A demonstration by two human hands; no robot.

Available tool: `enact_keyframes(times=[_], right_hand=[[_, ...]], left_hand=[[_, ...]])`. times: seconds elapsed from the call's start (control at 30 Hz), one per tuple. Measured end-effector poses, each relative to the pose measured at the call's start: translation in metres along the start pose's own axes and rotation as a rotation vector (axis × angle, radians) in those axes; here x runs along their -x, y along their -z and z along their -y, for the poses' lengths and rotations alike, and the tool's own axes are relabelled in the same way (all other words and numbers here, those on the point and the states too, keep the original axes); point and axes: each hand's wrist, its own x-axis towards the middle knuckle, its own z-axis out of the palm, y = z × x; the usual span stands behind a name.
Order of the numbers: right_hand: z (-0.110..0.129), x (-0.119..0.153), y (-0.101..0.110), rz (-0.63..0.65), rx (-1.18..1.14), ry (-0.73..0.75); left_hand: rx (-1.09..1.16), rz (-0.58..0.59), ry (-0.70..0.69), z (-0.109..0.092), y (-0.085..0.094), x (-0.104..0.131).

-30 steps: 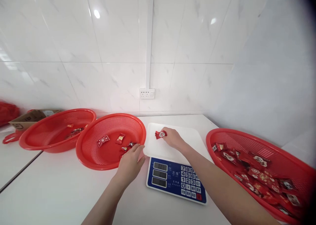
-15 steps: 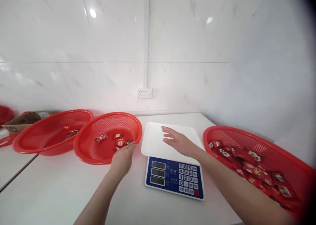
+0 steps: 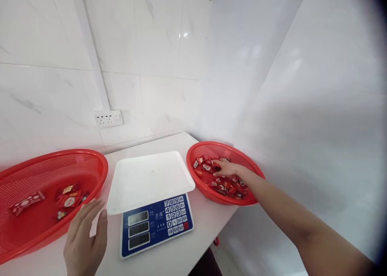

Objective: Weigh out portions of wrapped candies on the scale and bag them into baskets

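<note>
My right hand (image 3: 225, 168) reaches into the right red basket (image 3: 208, 193), its fingers apart over the red-wrapped candies (image 3: 231, 187). Whether a fingertip touches a candy is hard to tell. Beside the rim of the left red basket (image 3: 102, 163), my left hand (image 3: 86, 237) hovers with its fingers apart and holds nothing. Between the baskets stands a scale with a bare white tray (image 3: 148, 181) and a blue keypad panel (image 3: 157, 223). A few wrapped candies (image 3: 70, 201) lie in the left basket.
The white table (image 3: 175, 260) ends at a front right edge just past the scale. Behind it rises a tiled wall with a socket (image 3: 109, 118), and another wall stands close on the right.
The view has turned to the right. My right hand has moved from above the scale tray into the right basket. My left hand remains near the left basket's rim.
</note>
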Motion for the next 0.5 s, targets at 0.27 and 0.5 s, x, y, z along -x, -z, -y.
enact_keyframes(times=[0.27, 0.5], right_hand=[[0.008, -0.001, -0.002, 0.183, -0.175, -0.044], [0.002, -0.004, 0.009, 0.294, -0.203, 0.021]], left_hand=[[0.060, 0.016, 0.070, -0.001, -0.003, 0.026], [0.023, 0.052, 0.154, 0.000, -0.003, 0.029]])
